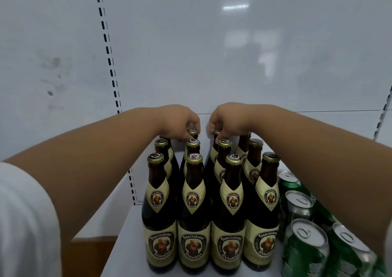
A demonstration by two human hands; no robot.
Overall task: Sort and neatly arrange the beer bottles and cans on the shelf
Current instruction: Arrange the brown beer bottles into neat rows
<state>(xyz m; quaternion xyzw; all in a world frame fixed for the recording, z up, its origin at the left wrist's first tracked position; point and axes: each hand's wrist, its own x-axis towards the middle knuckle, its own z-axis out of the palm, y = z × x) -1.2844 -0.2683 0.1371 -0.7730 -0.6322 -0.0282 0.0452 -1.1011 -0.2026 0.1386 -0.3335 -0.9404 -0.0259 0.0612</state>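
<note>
White shelf point(123, 223) against a pale back panel: brown glass beer bottles point(194, 219) stand in rows beside green cans point(305, 247). Left hand point(180, 122) and right hand point(224, 120) apparently pinch rear-row caps; heavy, breakable bottles are best gripped by the neck.

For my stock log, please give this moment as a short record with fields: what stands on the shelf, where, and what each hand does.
bottles: brown beer bottles with cream labels, upright, in rows of four, front to back
cans: green cans with silver tops, upright, right of the bottles
shelf: white shelf, white back panel behind
left hand: left hand grips the top of a back-row bottle
right hand: right hand grips the top of the back-row bottle beside it
hidden: the count of cans, cut off by the right arm
</note>
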